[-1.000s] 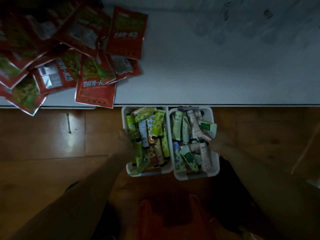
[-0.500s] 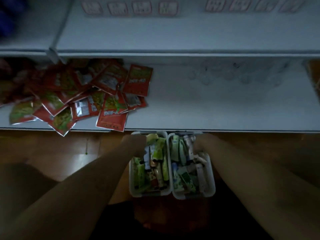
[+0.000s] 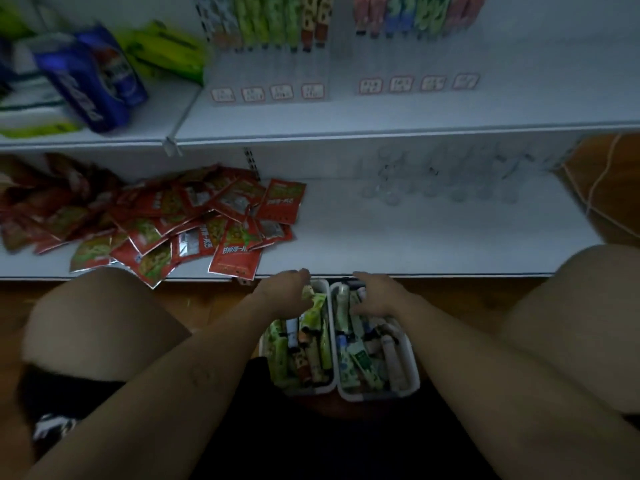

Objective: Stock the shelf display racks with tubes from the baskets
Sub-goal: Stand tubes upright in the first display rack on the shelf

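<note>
Two white baskets full of mixed tubes stand side by side just below the lower shelf's front edge: the left basket (image 3: pixel 300 388) and the right basket (image 3: pixel 412 374). My left hand (image 3: pixel 284 289) curls over the far left corner of the left basket. My right hand (image 3: pixel 378 295) lies on the far end of the right basket, fingers bent over its rim. Clear display racks (image 3: pixel 440 183) stand at the back of the lower shelf. On the upper shelf, tubes (image 3: pixel 273 26) stand in rows in racks behind price tags (image 3: pixel 313 91).
A heap of red sachets (image 3: pixel 207 220) covers the left half of the lower shelf (image 3: pixel 415 244). Blue and green bags (image 3: pixel 97 77) lie on the upper shelf at left. My knees (image 3: pixel 93 327) flank the baskets on a wooden floor (image 3: pixel 214 299).
My view has tilted up, bringing the upper shelf and its racks into sight. Both hands slid from the baskets' sides to their far ends.
</note>
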`<state>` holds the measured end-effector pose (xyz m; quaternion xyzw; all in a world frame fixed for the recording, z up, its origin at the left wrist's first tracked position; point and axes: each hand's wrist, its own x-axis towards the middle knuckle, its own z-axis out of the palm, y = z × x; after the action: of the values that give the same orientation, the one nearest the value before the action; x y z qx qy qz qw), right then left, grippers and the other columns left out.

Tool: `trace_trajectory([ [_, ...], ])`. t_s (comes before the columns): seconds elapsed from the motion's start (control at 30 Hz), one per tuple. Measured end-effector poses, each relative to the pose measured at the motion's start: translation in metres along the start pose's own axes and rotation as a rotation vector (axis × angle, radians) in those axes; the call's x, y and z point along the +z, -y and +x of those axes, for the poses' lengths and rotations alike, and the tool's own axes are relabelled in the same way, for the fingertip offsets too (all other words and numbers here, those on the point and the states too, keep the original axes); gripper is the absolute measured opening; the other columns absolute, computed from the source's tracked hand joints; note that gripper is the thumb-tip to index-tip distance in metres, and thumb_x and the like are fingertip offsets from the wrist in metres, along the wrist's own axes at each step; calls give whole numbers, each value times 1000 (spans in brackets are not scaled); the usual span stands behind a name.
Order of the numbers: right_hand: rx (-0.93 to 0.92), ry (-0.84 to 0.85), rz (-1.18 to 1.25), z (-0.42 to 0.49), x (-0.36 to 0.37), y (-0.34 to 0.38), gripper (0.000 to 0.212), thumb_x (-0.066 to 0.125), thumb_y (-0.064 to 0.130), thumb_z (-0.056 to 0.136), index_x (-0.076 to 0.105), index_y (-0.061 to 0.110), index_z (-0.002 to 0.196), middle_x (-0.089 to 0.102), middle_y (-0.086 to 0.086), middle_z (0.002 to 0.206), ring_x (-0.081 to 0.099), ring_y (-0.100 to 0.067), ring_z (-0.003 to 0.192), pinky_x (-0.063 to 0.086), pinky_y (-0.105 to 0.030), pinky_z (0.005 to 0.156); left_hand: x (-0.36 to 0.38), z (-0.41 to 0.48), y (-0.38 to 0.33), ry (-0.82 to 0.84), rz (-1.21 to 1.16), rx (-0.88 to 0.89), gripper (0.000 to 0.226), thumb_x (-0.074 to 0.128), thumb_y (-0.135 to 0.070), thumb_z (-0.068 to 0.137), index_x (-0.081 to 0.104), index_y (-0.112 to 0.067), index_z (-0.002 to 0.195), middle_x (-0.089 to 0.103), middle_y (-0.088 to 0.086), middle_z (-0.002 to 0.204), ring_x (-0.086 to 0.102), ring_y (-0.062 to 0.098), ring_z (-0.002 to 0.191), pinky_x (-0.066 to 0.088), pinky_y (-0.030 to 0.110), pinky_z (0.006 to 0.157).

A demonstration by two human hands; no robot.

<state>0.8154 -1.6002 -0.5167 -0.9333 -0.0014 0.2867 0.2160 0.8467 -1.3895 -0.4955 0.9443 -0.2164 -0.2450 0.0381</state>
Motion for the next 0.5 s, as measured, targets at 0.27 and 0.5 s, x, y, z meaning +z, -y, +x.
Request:
trace_trajectory([
  [0.27, -20, -95, -20, -48, -7, 27, 92, 71, 38, 84, 13, 17, 153, 23, -11, 156, 28, -30, 140, 34, -39, 109, -11, -50, -22, -55, 25, -35, 58, 60, -41, 88, 40, -11, 134, 53, 12, 128, 52, 30, 114, 49, 42, 89],
  [0.5, -27, -155, -100, -70, -20, 49, 91, 71, 36, 84, 15, 14, 152, 22, -8, 157, 31, -28, 139, 34, -37, 110, -28, -76, -30, -180, -11, -1, 64, 62, -40, 88, 37, -15, 142, 51, 9, 137, 50, 25, 123, 45, 39, 98],
])
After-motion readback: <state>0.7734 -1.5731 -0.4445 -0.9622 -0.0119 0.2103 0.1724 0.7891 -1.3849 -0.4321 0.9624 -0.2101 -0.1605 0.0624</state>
